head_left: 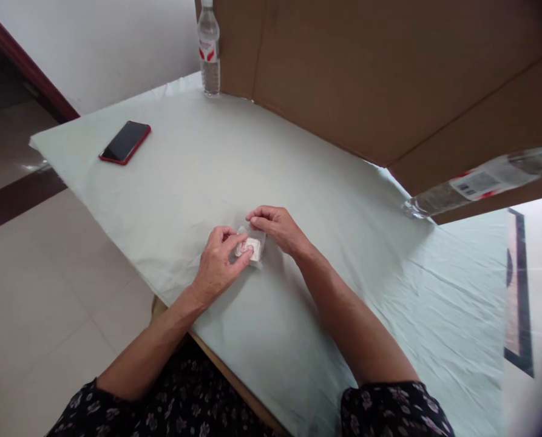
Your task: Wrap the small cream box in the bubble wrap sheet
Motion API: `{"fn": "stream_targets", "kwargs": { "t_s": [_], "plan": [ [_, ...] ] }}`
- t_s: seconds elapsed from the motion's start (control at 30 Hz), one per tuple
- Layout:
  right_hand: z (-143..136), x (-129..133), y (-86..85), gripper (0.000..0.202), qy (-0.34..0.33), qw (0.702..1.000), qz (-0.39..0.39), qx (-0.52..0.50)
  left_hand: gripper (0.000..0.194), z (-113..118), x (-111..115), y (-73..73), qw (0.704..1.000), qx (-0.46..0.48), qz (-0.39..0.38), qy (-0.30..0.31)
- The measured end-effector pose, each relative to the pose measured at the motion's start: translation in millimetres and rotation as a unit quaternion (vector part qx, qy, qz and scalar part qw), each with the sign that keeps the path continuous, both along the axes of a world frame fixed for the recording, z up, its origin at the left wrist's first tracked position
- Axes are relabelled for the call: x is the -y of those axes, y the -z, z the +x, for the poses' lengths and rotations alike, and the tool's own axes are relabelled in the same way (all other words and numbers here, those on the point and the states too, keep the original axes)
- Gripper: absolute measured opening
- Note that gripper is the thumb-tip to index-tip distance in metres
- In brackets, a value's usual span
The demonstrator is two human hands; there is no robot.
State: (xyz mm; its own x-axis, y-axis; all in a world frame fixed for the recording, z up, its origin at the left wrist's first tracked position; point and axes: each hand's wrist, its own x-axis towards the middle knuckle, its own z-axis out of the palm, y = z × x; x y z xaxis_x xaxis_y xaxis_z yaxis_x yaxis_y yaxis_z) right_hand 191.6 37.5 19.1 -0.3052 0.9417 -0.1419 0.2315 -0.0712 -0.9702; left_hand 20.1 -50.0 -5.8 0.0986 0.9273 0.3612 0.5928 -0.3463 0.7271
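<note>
A small clear plastic bag (pixel 261 235) with a white, squarish item (pixel 255 249) inside lies at the middle of the cloth-covered table. My left hand (pixel 216 260) grips the bag from the left, thumb and fingers over the white item. At the bag's upper edge, the fingers of my right hand (pixel 276 226) are pinched together on the plastic. What exactly the white item is cannot be made out through the plastic and my fingers.
A pale green cloth (pixel 179 164) covers the table. A phone in a red case (pixel 125 142) lies at the left. One water bottle (pixel 209 54) stands at the back, another bottle (pixel 480 181) at the right, both beside a large brown cardboard panel (pixel 343 79).
</note>
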Motion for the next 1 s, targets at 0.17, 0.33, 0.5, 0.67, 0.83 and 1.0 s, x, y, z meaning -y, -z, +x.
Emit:
{"fn": "stream_targets", "kwargs": {
  "t_s": [0.17, 0.33, 0.5, 0.67, 0.83, 1.0],
  "plan": [
    [-1, 8, -8.2, 0.015, 0.01, 1.0, 0.004, -0.002, 0.027, 0, 0, -0.5, 0.999, 0.021, -0.035, 0.005],
    [-3, 19, -12.4, 0.016, 0.013, 0.998, 0.047, 0.047, 0.028, 3, 1, -1.1, 0.999, 0.029, -0.045, -0.006],
    [-2, 31, -15.7, 0.016, 0.017, 0.993, 0.09, 0.068, 0.028, 4, 1, -1.3, 0.997, 0.045, -0.063, -0.012],
    [0, 43, -19.1, 0.016, -0.005, 0.979, 0.162, 0.122, 0.024, 4, 1, 1.3, 0.997, 0.05, -0.049, -0.014],
    [0, 50, -17.4, 0.016, -0.036, 0.941, 0.255, 0.221, 0.018, 6, 1, 2.3, 0.997, 0.056, -0.046, -0.03],
    [1, 57, -13.2, 0.019, -0.047, 0.904, 0.324, 0.276, 0.014, 6, 2, -0.3, 0.995, 0.06, -0.071, -0.03]
  ]
}}
